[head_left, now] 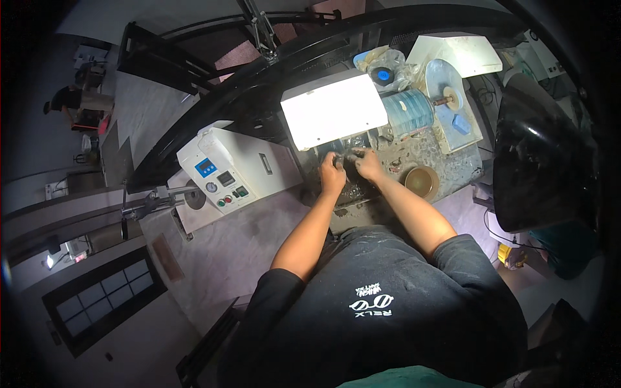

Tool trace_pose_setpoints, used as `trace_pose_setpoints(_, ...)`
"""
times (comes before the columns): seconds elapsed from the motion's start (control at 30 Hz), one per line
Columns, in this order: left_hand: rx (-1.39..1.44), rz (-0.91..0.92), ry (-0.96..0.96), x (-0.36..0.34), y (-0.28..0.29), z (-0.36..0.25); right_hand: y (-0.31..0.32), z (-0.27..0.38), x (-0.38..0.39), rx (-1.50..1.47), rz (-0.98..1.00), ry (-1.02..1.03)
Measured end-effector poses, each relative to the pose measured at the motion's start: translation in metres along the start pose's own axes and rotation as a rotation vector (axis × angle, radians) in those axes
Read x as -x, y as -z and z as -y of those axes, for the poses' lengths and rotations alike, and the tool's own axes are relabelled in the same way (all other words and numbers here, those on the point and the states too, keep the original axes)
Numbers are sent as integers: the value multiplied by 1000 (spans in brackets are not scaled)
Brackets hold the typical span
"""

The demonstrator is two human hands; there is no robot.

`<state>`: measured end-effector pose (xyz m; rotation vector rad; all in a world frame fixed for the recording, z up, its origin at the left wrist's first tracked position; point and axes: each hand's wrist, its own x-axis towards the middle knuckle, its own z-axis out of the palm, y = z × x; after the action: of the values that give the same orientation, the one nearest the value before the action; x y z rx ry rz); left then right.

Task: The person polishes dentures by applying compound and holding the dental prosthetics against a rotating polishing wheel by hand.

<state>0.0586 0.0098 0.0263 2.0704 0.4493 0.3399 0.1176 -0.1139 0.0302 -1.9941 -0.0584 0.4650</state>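
Head view, approx. centre: both hands work at a dark, wet-looking trough (354, 189) just below the lit white hood (333, 111); left hand (332, 172) sits at its left side, right hand (369, 165) at its right, w/ a small gap between; trough lies between & under them, partly hidden, so can't be sure of its long axis; neither hand clearly nearer the hood; fingers of both curl inward, tips bunched, but can't tell if they're pinching a small pc. or nothing.

Surface: grey, grimy worktop (396, 155); round brownish bowl (422, 183) right of the right hand; blue ribbed cylinder (409, 110) by the hood; pale-blue tray (457, 130) further right.

Room: white control box (242, 169) left of centre; dark-framed window (103, 296) lower left; another person (66, 98) upper left.
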Motion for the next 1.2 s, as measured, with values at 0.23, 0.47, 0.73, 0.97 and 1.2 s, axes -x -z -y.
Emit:
trace_pose_setpoints(0.23, -49, -15, 133, -16, 1, -9, -6, 14, -14, -162, -6, -395)
trace_pose_setpoints(0.47, 20, -73, 75, -6, 10, -10, -4, 53, 15, -279, -51, -388)
trace_pose_setpoints(0.73, -134, -42, 30, -16, 3, -6, -23, 9, -5, -366, -155, -544)
trace_pose_setpoints(0.97, -75, -38, 103, -21, 5, -13, -17, 7, -9, -341, -111, -604)
trace_pose_setpoints(1.2, -2, -20, 178, -26, 11, -3, -25, -6, -11, -502, -72, -581)
